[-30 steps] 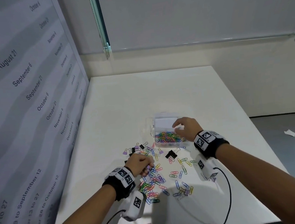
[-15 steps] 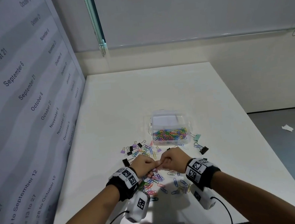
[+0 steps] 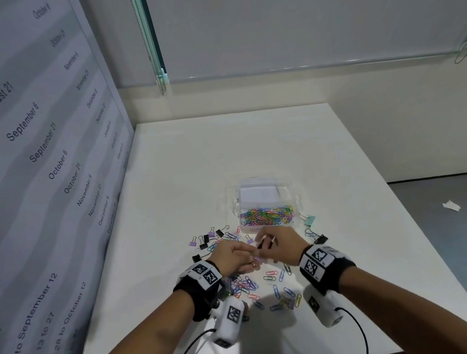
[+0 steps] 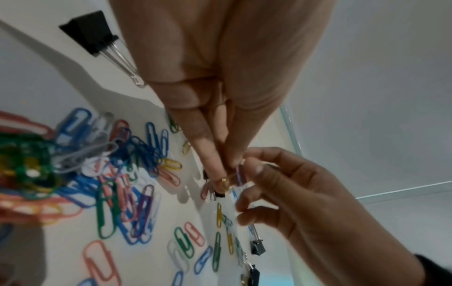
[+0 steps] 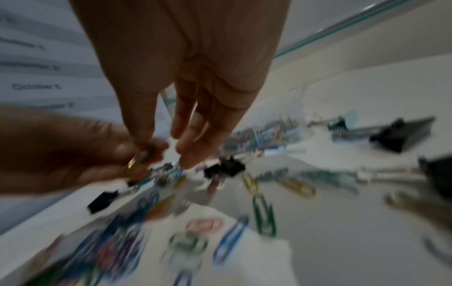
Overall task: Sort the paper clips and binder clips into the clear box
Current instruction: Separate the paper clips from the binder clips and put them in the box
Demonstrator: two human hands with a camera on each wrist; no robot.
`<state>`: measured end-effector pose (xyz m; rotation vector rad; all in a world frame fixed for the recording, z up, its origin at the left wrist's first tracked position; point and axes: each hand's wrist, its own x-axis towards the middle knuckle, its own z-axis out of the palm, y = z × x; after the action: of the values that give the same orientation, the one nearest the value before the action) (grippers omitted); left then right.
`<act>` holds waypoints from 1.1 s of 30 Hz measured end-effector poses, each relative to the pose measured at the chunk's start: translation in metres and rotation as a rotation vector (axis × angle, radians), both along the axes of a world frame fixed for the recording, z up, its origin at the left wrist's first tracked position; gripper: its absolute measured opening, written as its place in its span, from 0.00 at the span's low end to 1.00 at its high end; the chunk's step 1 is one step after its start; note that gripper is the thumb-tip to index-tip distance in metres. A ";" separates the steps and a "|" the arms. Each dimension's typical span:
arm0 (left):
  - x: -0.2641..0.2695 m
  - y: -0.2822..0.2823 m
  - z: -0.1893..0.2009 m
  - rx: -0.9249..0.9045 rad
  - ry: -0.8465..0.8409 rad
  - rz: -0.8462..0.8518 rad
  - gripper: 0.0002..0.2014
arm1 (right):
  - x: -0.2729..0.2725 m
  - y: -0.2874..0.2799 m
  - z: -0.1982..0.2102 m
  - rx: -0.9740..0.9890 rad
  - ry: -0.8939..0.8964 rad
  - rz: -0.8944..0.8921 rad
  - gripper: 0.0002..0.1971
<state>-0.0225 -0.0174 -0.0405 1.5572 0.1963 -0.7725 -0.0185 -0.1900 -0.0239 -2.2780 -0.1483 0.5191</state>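
L hand [image 3: 231,254] & R hand [image 3: 279,244] fingertips meet, both pinching, above table.

An office or meeting room: a plain white table [image 3: 252,152] pushed into a corner, a wall panel [image 3: 28,166] printed with calendar dates, a drawn roller blind [image 3: 297,16], grey floor [image 3: 451,228].

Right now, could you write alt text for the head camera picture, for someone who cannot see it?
A person's left hand and right hand meet above a white table, pinching small clips between them. Coloured paper clips and binder clips lie scattered around the hands, and a clear box just beyond already holds many paper clips.
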 end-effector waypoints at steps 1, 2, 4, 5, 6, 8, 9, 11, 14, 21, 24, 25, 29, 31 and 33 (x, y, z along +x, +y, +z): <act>0.001 -0.002 0.000 0.021 -0.007 0.018 0.07 | -0.005 0.003 -0.004 0.000 0.003 -0.002 0.09; 0.001 -0.004 -0.001 0.030 -0.007 0.029 0.07 | -0.009 0.005 -0.007 -0.003 -0.009 -0.020 0.06; 0.001 -0.008 -0.001 0.051 -0.004 0.030 0.07 | -0.015 0.003 -0.010 0.026 -0.008 -0.082 0.02; 0.001 -0.010 0.000 0.068 -0.011 0.026 0.08 | -0.017 0.001 -0.010 0.037 0.000 -0.106 0.03; 0.002 -0.012 0.002 0.078 -0.021 0.024 0.08 | -0.018 -0.003 -0.010 0.036 0.007 -0.122 0.04; 0.008 -0.016 0.006 0.115 -0.048 0.018 0.07 | -0.020 -0.011 -0.009 0.016 0.024 -0.140 0.07; 0.013 -0.018 0.010 0.135 -0.062 0.013 0.06 | -0.020 -0.016 -0.009 0.003 0.029 -0.148 0.08; 0.025 -0.024 0.018 0.155 -0.095 0.017 0.08 | -0.020 -0.026 -0.008 -0.040 0.011 -0.160 0.11; 0.047 -0.034 0.030 0.176 -0.160 0.020 0.11 | -0.018 -0.041 -0.009 -0.154 -0.030 -0.140 0.13; 0.054 -0.032 0.046 0.392 -0.351 -0.260 0.20 | -0.014 -0.061 -0.010 -0.347 -0.034 -0.097 0.06; 0.039 -0.016 0.037 0.460 -0.447 -0.279 0.16 | -0.015 -0.052 -0.011 -0.378 -0.062 0.056 0.08; 0.033 -0.010 0.033 0.495 -0.455 -0.321 0.14 | -0.015 -0.047 -0.011 -0.392 -0.056 0.122 0.09; 0.006 0.019 0.022 0.691 -0.359 -0.603 0.28 | -0.022 -0.024 -0.019 -0.397 0.010 0.212 0.17; -0.011 0.031 0.018 0.788 -0.291 -0.711 0.44 | -0.028 -0.012 -0.023 -0.368 0.041 0.213 0.21; -0.025 0.041 0.013 0.849 -0.277 -0.796 0.52 | -0.034 -0.002 -0.027 -0.327 0.057 0.228 0.21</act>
<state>-0.0478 0.0232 -0.0272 2.5902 -0.3844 -1.1457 -0.0523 -0.1919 -0.0504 -2.5759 -0.3174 0.7736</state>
